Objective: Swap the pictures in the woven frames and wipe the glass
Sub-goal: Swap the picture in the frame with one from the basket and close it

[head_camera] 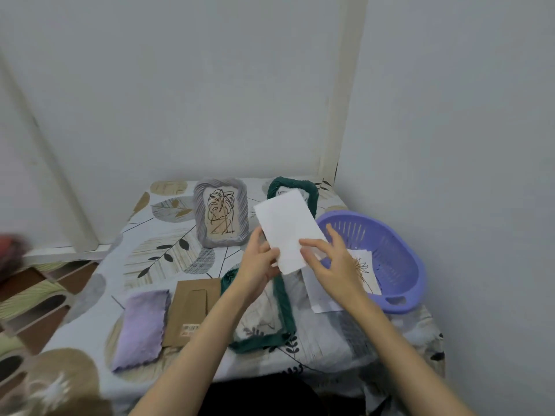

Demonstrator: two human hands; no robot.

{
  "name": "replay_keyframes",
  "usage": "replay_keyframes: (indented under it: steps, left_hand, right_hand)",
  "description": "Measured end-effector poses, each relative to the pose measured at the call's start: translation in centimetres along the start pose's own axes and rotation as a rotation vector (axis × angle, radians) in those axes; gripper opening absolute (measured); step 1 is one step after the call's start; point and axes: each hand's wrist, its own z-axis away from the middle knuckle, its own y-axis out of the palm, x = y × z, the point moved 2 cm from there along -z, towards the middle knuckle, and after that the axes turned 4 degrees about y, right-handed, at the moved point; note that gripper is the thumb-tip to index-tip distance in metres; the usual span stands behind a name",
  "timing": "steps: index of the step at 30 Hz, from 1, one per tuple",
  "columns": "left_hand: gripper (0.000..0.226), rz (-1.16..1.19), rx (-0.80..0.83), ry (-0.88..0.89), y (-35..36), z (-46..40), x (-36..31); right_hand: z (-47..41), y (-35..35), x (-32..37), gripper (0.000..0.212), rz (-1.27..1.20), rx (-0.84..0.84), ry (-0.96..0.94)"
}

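Both hands hold a white sheet of paper (286, 226) above the table, blank side toward me. My left hand (259, 259) pinches its lower left edge; my right hand (333, 262) touches its lower right edge with fingers spread. Beneath my hands lies a dark green woven frame (285, 307) face down, partly hidden by my left forearm. A grey woven frame (220, 213) with a line-drawn leaf picture lies at the back. Another green woven frame (303, 187) lies behind the sheet, mostly hidden. A brown cardboard backing (192, 310) lies left of the near frame.
A lilac cloth (141, 325) lies folded at the front left. A purple plastic basket (387, 259) stands at the right, with a flower drawing on paper (363, 271) leaning over its rim. The table (156, 244) carries a leaf-patterned cover and sits in a wall corner.
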Motion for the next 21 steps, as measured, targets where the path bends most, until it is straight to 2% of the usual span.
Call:
replay_keyframes:
  steps: [3, 8, 12, 15, 21]
  left_hand:
    - [0.063, -0.147, -0.017, 0.012, -2.8, 1.0, -0.3]
    - [0.066, -0.595, -0.081, 0.100, -7.4, 2.6, 0.5]
    - [0.056, -0.918, 0.006, 0.039, -10.2, 3.5, 2.2]
    - [0.065, -1.060, 0.089, -0.044, -11.6, 3.8, 3.1]
    - [0.075, -1.274, 0.220, -0.142, -11.5, 4.7, 3.1]
  right_hand:
    - [-0.5, 1.4, 0.2, 0.023, -0.022, 0.030, -0.022]
    - [-0.2, 5.2, -0.8, 0.029, 0.051, 0.157, 0.061]
    - [0.5, 7.1, -2.8, 0.033, 0.106, 0.271, 0.133]
    - [1.0, 8.0, -3.9, 0.036, 0.185, 0.353, 0.134]
    - [1.4, 8.7, -4.9, 0.038, 0.281, 0.412, 0.034]
